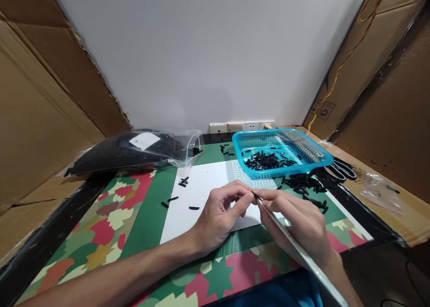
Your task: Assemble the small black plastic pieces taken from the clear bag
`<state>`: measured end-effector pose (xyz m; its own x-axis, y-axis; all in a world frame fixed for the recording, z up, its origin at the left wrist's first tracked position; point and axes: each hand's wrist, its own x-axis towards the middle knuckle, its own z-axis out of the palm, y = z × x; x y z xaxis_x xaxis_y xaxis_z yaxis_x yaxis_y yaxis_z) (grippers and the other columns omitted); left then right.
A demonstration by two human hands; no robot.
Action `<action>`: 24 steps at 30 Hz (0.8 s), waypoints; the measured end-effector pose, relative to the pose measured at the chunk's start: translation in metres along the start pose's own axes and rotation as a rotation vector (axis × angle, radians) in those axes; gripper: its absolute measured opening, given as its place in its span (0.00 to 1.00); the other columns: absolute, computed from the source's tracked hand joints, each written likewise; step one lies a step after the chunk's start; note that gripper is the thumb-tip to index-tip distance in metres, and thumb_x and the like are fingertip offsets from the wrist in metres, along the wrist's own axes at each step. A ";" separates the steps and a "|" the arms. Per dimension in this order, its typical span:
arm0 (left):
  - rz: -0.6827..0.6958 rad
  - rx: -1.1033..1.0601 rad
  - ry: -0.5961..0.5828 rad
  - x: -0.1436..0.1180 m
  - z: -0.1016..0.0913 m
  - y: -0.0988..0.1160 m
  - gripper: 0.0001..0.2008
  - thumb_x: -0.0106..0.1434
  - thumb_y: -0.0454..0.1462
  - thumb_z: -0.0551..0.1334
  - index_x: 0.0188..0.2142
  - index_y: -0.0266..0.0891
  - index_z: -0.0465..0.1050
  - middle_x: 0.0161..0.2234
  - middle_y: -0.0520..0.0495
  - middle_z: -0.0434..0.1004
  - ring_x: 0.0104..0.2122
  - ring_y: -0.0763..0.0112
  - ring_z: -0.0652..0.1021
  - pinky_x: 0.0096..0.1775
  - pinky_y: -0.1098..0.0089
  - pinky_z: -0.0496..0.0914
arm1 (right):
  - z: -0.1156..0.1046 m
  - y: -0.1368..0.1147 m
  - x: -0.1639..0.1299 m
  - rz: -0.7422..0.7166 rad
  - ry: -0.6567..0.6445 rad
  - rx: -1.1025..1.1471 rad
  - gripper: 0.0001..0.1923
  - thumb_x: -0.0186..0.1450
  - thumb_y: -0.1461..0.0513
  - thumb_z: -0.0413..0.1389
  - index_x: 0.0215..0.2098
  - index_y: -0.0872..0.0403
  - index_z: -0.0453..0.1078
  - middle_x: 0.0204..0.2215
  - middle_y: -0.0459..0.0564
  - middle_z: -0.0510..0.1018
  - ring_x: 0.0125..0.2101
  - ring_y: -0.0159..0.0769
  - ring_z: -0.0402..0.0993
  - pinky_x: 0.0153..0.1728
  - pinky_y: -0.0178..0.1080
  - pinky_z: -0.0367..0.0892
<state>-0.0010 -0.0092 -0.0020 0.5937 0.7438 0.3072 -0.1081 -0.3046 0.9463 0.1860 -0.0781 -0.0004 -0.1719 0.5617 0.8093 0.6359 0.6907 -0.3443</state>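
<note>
Crowding hands (258, 211): basket (312, 161), scissors (341, 169), bag (134, 152).

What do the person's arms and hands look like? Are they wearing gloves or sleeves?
No gloves: the left hand and the right hand are both bare, with no rings or watch showing. Both forearms are bare too, so no sleeves reach the wrists. The fingers are slim, with short nails. No markings or straps show.
</note>
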 end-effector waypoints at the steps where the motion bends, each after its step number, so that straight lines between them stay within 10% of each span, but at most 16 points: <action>1: -0.003 0.002 -0.004 0.000 0.000 0.000 0.13 0.75 0.41 0.63 0.39 0.36 0.83 0.41 0.44 0.80 0.34 0.72 0.74 0.35 0.71 0.68 | 0.001 -0.001 0.001 -0.016 0.003 -0.013 0.13 0.68 0.75 0.57 0.35 0.51 0.68 0.36 0.55 0.86 0.39 0.43 0.88 0.37 0.37 0.81; 14: -0.042 -0.016 -0.015 -0.004 -0.002 0.001 0.15 0.76 0.44 0.60 0.37 0.36 0.77 0.36 0.47 0.74 0.39 0.68 0.72 0.42 0.67 0.64 | -0.002 0.011 -0.006 0.207 0.040 0.261 0.09 0.69 0.71 0.63 0.41 0.50 0.76 0.45 0.51 0.88 0.41 0.39 0.88 0.43 0.35 0.80; 24: -0.249 -0.470 -0.068 0.000 -0.002 -0.002 0.14 0.68 0.41 0.66 0.28 0.34 0.74 0.29 0.49 0.65 0.29 0.72 0.63 0.31 0.69 0.55 | -0.003 0.011 -0.003 0.223 -0.013 0.439 0.09 0.68 0.71 0.64 0.40 0.51 0.78 0.46 0.51 0.88 0.43 0.39 0.88 0.45 0.36 0.78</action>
<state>-0.0024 -0.0075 -0.0034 0.6955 0.7146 0.0747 -0.2932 0.1873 0.9375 0.1956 -0.0737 -0.0053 -0.0791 0.7211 0.6883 0.2815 0.6785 -0.6785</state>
